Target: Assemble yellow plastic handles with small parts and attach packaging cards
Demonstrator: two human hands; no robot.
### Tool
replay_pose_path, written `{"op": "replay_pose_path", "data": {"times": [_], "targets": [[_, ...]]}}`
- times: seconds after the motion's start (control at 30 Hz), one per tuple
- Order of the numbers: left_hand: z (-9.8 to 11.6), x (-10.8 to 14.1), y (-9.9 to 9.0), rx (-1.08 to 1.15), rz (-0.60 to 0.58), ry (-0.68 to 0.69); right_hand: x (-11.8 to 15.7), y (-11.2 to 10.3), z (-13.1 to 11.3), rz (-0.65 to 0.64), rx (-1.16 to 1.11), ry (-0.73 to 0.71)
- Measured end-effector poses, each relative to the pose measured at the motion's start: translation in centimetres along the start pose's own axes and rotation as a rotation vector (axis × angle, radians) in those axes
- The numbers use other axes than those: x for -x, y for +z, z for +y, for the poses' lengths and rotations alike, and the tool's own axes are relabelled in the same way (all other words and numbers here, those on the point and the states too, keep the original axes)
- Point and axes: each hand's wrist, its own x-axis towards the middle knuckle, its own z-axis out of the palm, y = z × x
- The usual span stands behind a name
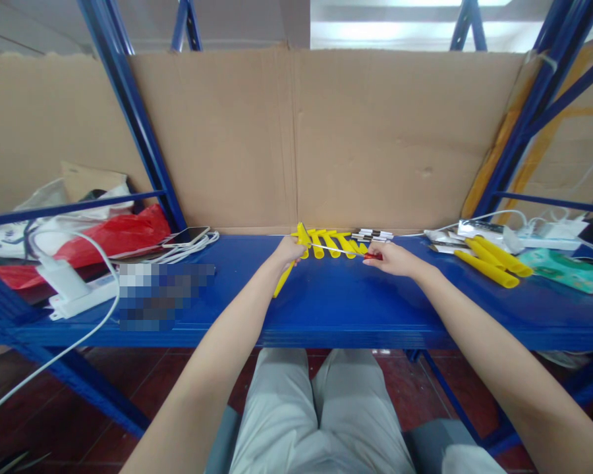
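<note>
My left hand (291,251) is closed around a yellow T-shaped plastic piece (282,280), whose tube slants down toward the front edge. In my right hand (388,257) is a screwdriver (346,252) with a red handle, mostly covered by the fingers. Its long thin shaft points left, and the tip meets or nearly meets the head of the yellow piece; any screw there is too small to see. Just behind the shaft, several similar yellow pieces (332,245) lie in a row on the blue shelf top (346,306).
Small black-and-white items (372,235) lie against the cardboard panel (375,145). To the right are loose yellow tubes (489,268), a green packet (568,270) and cables. On the left sit a phone (192,236), a white power strip (86,296) and a red bag (113,237).
</note>
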Motion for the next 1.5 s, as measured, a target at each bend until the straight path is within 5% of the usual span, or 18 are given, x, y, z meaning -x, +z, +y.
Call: {"op": "replay_pose_path", "data": {"times": [0.57, 1.5], "targets": [[0.0, -0.1, 0.0, -0.003, -0.012, -0.014, -0.4, 0.7, 0.9, 0.048, -0.003, -0.015], [0.1, 0.2, 0.0, -0.014, -0.006, -0.021, 0.0, 0.1, -0.6, -0.085, -0.046, 0.004]]}}
